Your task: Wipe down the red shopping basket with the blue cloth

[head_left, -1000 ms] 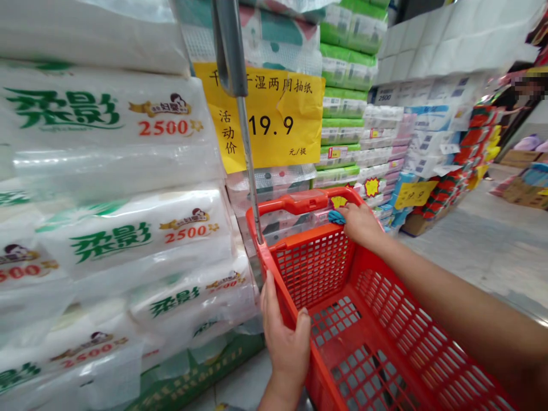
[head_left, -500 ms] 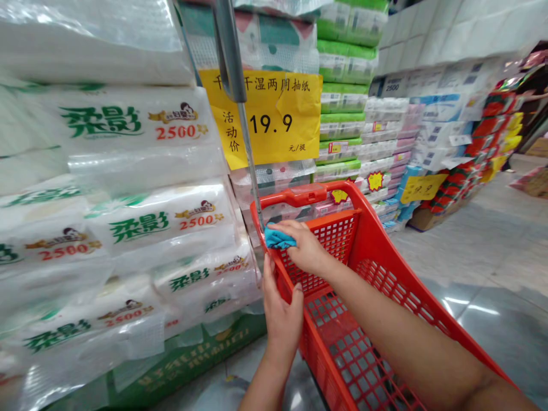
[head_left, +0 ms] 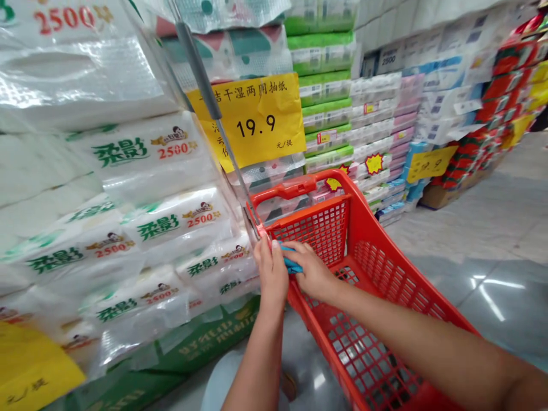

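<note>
A red plastic rolling shopping basket (head_left: 387, 245) with openwork sides stands in front of me, a metal pull rod (head_left: 233, 149) with a grey grip rising from its near left corner. My right hand (head_left: 315, 275) is closed on a crumpled blue cloth (head_left: 291, 260), pressed against the rim just below that corner. Close beside it, my left hand (head_left: 273, 267) lies over the outer side of the same rim, its fingers pointing up and curled on the edge. The two hands nearly meet at the cloth, and much of it is hidden under the right fingers.
Stacked tissue packs (head_left: 158, 225) in clear wrap rise close on my left. Behind the basket hangs a yellow price sign (head_left: 261, 123), with green packs (head_left: 325, 108) beside it. Grey tiled floor (head_left: 492, 268) extends to the right. My knee (head_left: 220, 379) shows at the bottom.
My right hand has slid the cloth down the rim, away from the rod's foot. My left hand has moved up to the rim, its fingers drawn together. The view has shifted slightly.
</note>
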Motion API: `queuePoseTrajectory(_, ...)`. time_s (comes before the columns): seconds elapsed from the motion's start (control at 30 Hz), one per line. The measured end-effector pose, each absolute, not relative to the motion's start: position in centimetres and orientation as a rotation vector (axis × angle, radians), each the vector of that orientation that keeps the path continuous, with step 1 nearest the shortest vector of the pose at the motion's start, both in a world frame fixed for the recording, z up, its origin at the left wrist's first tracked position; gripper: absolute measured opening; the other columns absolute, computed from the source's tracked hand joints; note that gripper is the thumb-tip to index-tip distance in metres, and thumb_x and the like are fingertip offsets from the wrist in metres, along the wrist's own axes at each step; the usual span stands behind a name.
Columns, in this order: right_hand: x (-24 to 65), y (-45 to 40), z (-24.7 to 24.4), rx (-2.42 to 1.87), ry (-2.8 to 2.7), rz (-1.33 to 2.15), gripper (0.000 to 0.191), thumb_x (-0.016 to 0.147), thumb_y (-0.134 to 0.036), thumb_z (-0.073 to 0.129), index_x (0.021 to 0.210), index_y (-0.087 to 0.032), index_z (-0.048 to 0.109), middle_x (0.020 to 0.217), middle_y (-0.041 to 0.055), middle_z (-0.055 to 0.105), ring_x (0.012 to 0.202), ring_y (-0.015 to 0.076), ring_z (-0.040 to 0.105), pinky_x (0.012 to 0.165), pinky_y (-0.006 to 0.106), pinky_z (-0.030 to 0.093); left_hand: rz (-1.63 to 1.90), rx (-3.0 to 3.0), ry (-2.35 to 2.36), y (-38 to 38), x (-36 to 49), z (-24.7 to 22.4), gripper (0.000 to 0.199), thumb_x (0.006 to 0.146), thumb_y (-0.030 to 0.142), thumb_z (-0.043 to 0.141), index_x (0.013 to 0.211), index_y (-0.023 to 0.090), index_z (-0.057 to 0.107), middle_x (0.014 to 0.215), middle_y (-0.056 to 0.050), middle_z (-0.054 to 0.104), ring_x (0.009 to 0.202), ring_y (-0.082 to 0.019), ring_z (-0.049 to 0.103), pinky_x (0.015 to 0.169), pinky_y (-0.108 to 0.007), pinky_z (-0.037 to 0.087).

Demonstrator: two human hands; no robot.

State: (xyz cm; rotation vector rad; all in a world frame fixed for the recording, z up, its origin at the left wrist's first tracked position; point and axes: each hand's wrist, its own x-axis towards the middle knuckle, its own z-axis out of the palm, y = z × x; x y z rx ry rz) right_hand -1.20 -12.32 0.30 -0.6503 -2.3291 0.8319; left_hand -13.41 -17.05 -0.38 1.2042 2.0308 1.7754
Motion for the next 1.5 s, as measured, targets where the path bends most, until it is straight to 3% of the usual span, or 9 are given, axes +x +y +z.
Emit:
queuePoseTrajectory(0.2,6.3,-17.8,-0.1,-0.724,-2.614,0.812,0.079,0.07,-0.001,0.047,0.14,-0.034,0.06,0.149,0.0024,0.051,0.125,0.0267,0.046,0.109,0.045,0.041,1.59,1.422,2.401,-15.0,-13.2,-0.2,0.039,0.093,0.025,0.048,0.128,0.014,0.061,0.136,-0.016,0.039,0.138,-0.031,0.038,0.121,-0.052,0.029)
queuePoseTrajectory(0.37,6.7,-19.0,0.5,-0.801,-2.665,0.854,0.083,0.07,0.0,0.047,0.147,-0.032,0.052,0.156,0.0039,0.042,0.134,0.0289,0.04,0.112,0.049,0.038,1.349,1.49,2.676,-14.1,-12.4,-0.2,0.052,0.085,0.004,0.045,0.134,0.015,0.059,0.144,-0.02,0.037,0.139,-0.034,0.038,0.117,-0.053,0.036)
queuePoseTrajectory(0.57,10.2,-20.9,-1.8,-0.623,-2.608,1.061,0.089,0.06,-0.001,0.05,0.142,-0.035,0.057,0.153,0.0006,0.046,0.132,0.0232,0.046,0.113,0.044,0.038,1.077,1.551,2.79,-13.4,-12.3,-0.9,0.065,0.087,0.006,0.049,0.151,0.008,0.04,0.16,-0.029,0.021,0.149,-0.042,0.029,0.117,-0.058,0.035)
queuePoseTrajectory(0.73,12.9,-12.1,0.1,-0.852,-2.537,0.461,0.083,0.064,0.001,0.048,0.14,-0.029,0.059,0.15,0.0036,0.05,0.127,0.0264,0.045,0.108,0.047,0.039,0.786,1.91,2.837,-13.4,-12.0,-0.5,0.054,0.092,0.007,0.045,0.146,0.012,0.05,0.166,-0.023,0.018,0.156,-0.038,0.014,0.124,-0.059,0.019)
queuePoseTrajectory(0.8,13.8,-6.9,1.4,-1.145,-2.442,0.123,0.074,0.074,0.002,0.045,0.141,-0.027,0.06,0.151,0.0078,0.049,0.125,0.0298,0.044,0.104,0.049,0.041,0.555,2.159,2.695,-13.4,-12.0,0.3,0.049,0.094,0.007,0.043,0.14,0.014,0.057,0.162,-0.019,0.033,0.154,-0.034,0.023,0.125,-0.056,0.017)
queuePoseTrajectory(0.87,14.6,-3.1,2.0,-1.363,-2.395,-0.096,0.07,0.08,0.001,0.044,0.143,-0.026,0.058,0.153,0.0105,0.046,0.122,0.0313,0.045,0.099,0.047,0.043,0.231,2.334,2.484,-13.5,-11.9,1.2,0.045,0.094,0.008,0.041,0.132,0.015,0.063,0.142,-0.017,0.06,0.139,-0.029,0.051,0.125,-0.053,0.021)
queuePoseTrajectory(0.97,15.5,-1.9,1.1,-1.426,-2.453,-0.243,0.068,0.083,0.0,0.047,0.144,-0.027,0.056,0.153,0.0098,0.046,0.119,0.0287,0.047,0.097,0.041,0.043,-0.115,2.362,2.303,-13.6,-11.8,2.1,0.039,0.096,0.012,0.037,0.115,0.015,0.072,0.094,-0.012,0.078,0.094,-0.026,0.074,0.108,-0.05,0.045)
queuePoseTrajectory(1.1,15.7,-4.4,-0.4,-1.431,-2.578,-0.441,0.054,0.091,-0.007,0.046,0.136,-0.031,0.063,0.151,0.0072,0.048,0.113,0.0295,0.048,0.086,0.039,0.044,-0.149,2.335,2.284,-13.7,-11.7,2.0,0.039,0.101,0.03,0.036,0.108,0.021,0.074,0.081,-0.012,0.077,0.079,-0.03,0.075,0.072,-0.04,0.056)
queuePoseTrajectory(1.5,10.6,-0.1,2.4,-1.568,-2.477,-0.46,0.045,0.1,-0.018,0.035,0.135,-0.026,0.063,0.152,0.0097,0.045,0.117,0.0321,0.043,0.086,0.041,0.04,-0.156,2.349,2.178,-14.1,-12.0,1.8,0.037,0.101,0.043,0.041,0.104,0.026,0.074,0.083,-0.01,0.078,0.082,-0.028,0.075,0.068,-0.032,0.049)
